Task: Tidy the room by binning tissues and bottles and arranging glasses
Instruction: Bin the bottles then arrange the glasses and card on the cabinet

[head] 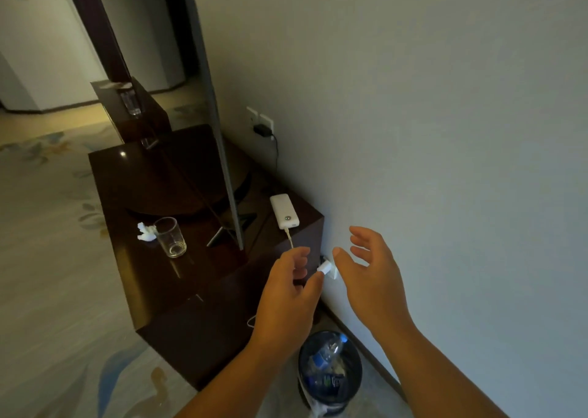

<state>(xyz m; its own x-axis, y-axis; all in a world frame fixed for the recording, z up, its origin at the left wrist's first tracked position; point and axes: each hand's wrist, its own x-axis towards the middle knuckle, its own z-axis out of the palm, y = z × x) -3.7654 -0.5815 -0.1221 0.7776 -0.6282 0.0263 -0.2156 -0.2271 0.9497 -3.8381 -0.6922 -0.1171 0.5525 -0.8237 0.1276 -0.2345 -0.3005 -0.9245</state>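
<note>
From the head view, your left hand (288,293) and right hand (370,277) hang open and empty above the round black bin (331,373) — a clear plastic bottle (327,352) is already in. Next: reach far left for the crumpled white tissue (144,231) beside the clear drinking glass (170,236) on the dark glossy tabletop (152,277).

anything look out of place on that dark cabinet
Yes: a crumpled tissue lies on the cabinet top, beside an empty glass, not yet in the bin below.
</note>
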